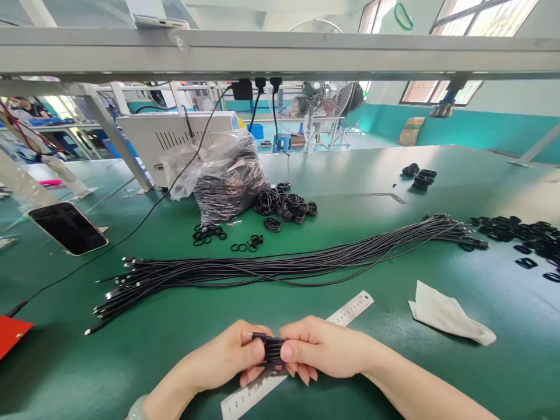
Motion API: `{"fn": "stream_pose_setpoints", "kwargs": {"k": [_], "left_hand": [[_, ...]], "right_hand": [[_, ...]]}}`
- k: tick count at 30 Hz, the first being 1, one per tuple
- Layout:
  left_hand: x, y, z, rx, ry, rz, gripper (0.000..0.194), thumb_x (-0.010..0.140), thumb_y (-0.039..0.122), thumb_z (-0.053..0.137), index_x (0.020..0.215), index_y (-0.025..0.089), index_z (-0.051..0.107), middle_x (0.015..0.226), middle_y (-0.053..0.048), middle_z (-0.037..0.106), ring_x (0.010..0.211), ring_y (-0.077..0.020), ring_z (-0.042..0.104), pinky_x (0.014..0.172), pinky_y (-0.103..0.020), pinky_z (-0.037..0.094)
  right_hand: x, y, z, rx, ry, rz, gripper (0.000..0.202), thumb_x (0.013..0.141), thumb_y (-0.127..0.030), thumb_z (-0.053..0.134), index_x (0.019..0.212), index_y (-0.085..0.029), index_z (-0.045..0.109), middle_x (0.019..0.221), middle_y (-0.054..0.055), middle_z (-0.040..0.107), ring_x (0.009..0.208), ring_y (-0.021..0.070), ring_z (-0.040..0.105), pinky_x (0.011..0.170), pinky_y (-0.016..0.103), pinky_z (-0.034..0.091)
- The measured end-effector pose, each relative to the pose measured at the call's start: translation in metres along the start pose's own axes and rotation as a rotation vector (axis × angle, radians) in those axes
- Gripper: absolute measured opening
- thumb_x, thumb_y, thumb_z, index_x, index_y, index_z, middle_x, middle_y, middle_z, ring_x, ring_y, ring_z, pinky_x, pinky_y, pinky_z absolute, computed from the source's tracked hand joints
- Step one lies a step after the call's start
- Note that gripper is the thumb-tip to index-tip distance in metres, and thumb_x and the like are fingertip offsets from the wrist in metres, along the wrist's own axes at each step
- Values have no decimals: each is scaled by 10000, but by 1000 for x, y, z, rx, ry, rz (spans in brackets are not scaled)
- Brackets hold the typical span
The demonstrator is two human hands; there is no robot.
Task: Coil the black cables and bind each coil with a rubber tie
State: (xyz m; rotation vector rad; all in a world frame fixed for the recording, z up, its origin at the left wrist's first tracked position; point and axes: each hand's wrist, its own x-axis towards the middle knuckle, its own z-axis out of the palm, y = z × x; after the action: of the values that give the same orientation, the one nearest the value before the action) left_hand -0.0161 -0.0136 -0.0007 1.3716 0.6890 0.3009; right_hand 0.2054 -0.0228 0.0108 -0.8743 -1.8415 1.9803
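Between my two hands, low in the middle of the head view, is a coiled black cable (274,351) with a metal-tipped plug at its upper left. My left hand (234,356) pinches its left end, thumb on top. From the right, my right hand (321,348) closes thumb and fingers on the other end. Beneath the hands a steel ruler (350,309) lies slantwise on the green table. Beyond them stretches a long bundle of straight black cables (262,268), plugs gathered at both ends.
Coiled black cables (289,204) lie by a plastic bag of cables (231,181). Small black rings (210,233) sit nearer. Black pieces (520,233) are spread at right, near a white cloth (450,312). A phone (67,227) leans at left. A metal shelf beam (280,55) crosses above.
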Motion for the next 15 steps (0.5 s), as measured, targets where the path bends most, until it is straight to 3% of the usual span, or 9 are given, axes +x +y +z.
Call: {"fn": "stream_pose_setpoints", "kwargs": {"k": [3, 6, 9, 15], "left_hand": [[-2, 2, 1, 62, 87, 5, 662, 923, 626, 272, 647, 147, 636, 448, 35, 458, 455, -102, 374, 523, -247, 331], [-3, 2, 2, 80, 107, 26, 587, 932, 571, 348, 600, 164, 611, 434, 32, 469, 489, -116, 423, 577, -254, 367], [-1, -1, 1, -40, 82, -1, 535, 921, 559, 401, 622, 160, 596, 453, 24, 507, 461, -102, 413, 534, -244, 362], [1, -2, -2, -221, 68, -50, 335, 846, 516, 580, 773, 202, 491, 706, -14, 658, 466, -94, 541, 417, -184, 345]], "right_hand": [[0, 2, -2, -27, 2, -28, 491, 872, -623, 507, 726, -157, 556, 574, -36, 527, 508, 73, 504, 507, 185, 415], [-1, 4, -4, -20, -18, -67, 492, 876, -628, 496, 739, -158, 547, 606, -28, 531, 520, 76, 495, 507, 191, 404], [-1, 6, -5, -11, -33, -84, 499, 876, -638, 485, 759, -156, 538, 667, -10, 547, 536, 77, 481, 504, 195, 389], [1, 8, -2, -56, -42, -99, 480, 908, -611, 451, 754, -162, 526, 614, -32, 498, 512, 73, 429, 499, 194, 357]]}}
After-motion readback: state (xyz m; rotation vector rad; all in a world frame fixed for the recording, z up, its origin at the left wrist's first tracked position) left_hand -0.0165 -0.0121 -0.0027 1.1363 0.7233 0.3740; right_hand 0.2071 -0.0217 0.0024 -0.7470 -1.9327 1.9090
